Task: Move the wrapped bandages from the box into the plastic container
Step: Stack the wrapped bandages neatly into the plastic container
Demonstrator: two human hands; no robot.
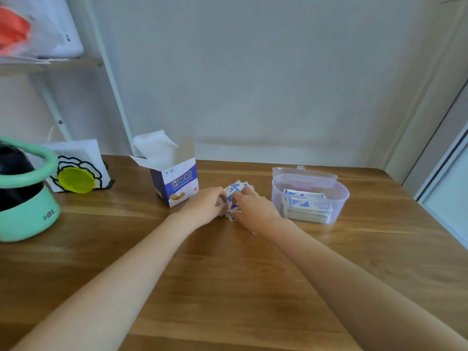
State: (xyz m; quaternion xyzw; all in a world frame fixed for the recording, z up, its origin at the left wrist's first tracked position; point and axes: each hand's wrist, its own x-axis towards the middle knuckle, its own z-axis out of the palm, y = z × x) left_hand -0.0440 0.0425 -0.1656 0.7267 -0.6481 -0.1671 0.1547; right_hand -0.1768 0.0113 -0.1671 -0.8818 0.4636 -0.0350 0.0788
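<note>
hands: l [206,202] + r [253,206] grip bandages [235,190]

— What am I looking at on the worktop [228,287] from here?

— I'm seeing the box [174,182] standing left of centre, flaps open, and the plastic container [310,196] sitting to the right, well apart from it, with a stack of wrapped bandages [306,205] lying in it.

— And between them?

— The left hand [207,202] and right hand [253,206] are meeting over a loose bunch of bandages [236,191]. A bowl-shaped appliance [25,198] is sitting at the far left, a bag [78,165] behind it.
</note>
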